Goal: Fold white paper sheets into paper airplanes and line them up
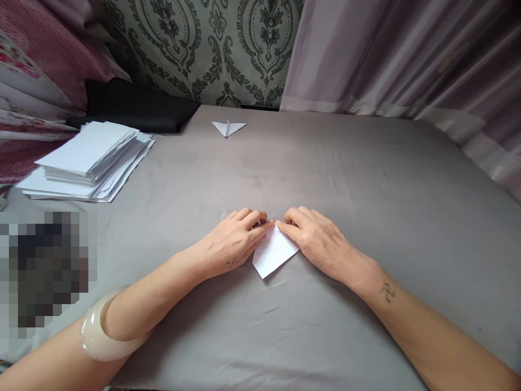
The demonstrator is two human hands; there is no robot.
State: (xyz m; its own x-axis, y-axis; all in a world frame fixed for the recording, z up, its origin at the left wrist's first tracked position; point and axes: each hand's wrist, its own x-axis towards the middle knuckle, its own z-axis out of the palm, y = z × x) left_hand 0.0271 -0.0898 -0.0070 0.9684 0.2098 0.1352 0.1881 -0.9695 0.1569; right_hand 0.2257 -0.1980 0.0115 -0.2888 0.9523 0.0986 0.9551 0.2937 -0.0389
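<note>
A folded sheet of white paper (275, 254) lies on the grey cloth between my two hands, its near edge slanting and its far end coming to a narrow tip. My left hand (244, 233) presses on the paper's left side near that tip, thumb and fingers drawn together. From the other side, my right hand (311, 233) pinches the same tip, with its thumb close to my left one. The fingers and thumbs cover part of the folded edges.
Stacked white paper (87, 157) rests at the left. Behind it is black fabric (134, 106). A small folded paper plane (228, 128) sits near the far edge of the grey cloth (366, 179). Curtains (366, 54) hang at the right, and a blurred patch covers the lower left.
</note>
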